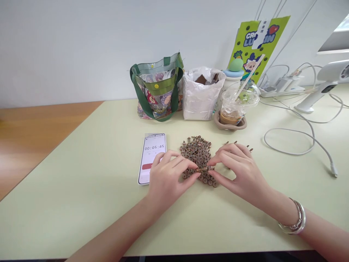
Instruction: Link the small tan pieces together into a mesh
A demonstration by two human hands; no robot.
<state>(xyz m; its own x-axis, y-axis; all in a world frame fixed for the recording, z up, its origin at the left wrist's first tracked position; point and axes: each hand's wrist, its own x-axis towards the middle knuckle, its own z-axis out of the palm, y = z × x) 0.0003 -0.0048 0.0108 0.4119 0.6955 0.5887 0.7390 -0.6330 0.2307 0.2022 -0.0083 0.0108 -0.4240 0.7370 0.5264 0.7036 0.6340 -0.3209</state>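
My left hand [170, 178] pinches one end of a small bronze-coloured screw [202, 169] between thumb and forefinger. At its other end, the thumb and forefinger of my right hand [241, 171] are closed in the same way. The screw lies level, just over a pile of similar small metal screws and round-headed pieces [195, 151]; its exact fit of parts is too small to make out. Beyond my right knuckles lie several separate screws [251, 150], partly hidden by that hand. My left fingers overlap the right edge of a phone [144, 154] that displays a running-time readout.
Along the wall stand a clear bag with green straps [156, 87], a white plastic-wrapped box [199, 98] and an iced drink cup [231, 112] in a cardboard holder [230, 126]. A white cable [293, 130] curls at right, near a small white fan [327, 83].
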